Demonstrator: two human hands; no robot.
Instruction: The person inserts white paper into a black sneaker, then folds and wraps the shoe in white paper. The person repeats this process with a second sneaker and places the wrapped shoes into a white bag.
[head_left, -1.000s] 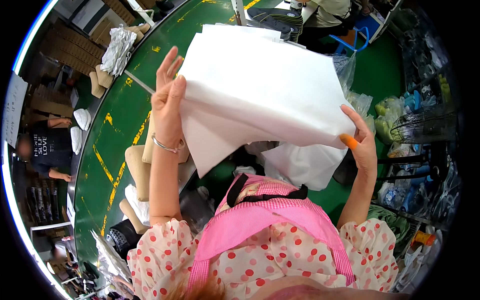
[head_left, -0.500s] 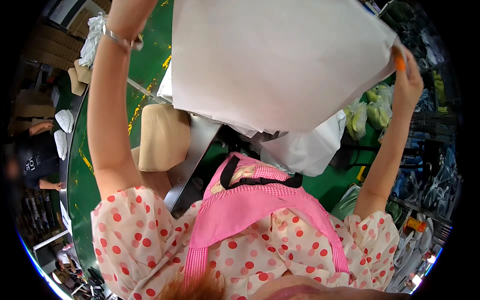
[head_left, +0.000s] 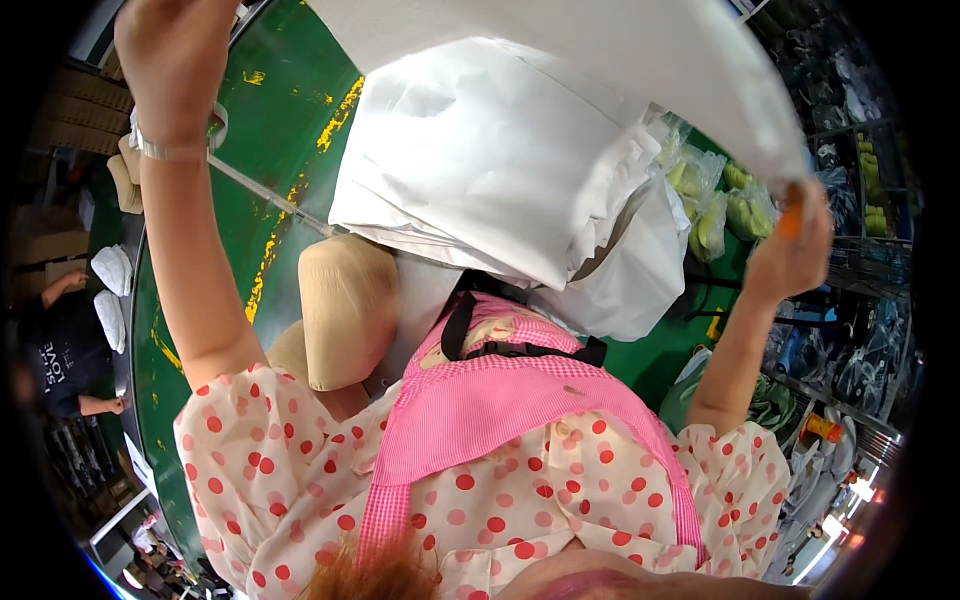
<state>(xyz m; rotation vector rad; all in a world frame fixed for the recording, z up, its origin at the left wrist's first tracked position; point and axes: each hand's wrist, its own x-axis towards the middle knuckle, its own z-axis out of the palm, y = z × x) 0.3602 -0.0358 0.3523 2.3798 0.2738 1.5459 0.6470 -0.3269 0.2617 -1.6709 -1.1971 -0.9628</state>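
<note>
A large white sheet is held up across the top of the view, its left part running out of the frame. At its right edge, my right hand pinches the sheet; an orange band wraps one finger. My left hand, with a bracelet on the wrist, is raised at the upper left. Its fingers are mostly cut off or turned away, so what they grip does not show. Below the raised sheet lies a pile of white sheets, with folded edges hanging at its right side.
Left of the pile stands a beige padded form by the green surface. Bagged yellow-green items and racks are at the right. A person in dark clothes works at the far left near white pads.
The raised sheet has moved up and away, uncovering the white pile. My left hand has shifted left, and my right hand has come down slightly, still gripping the sheet's edge.
</note>
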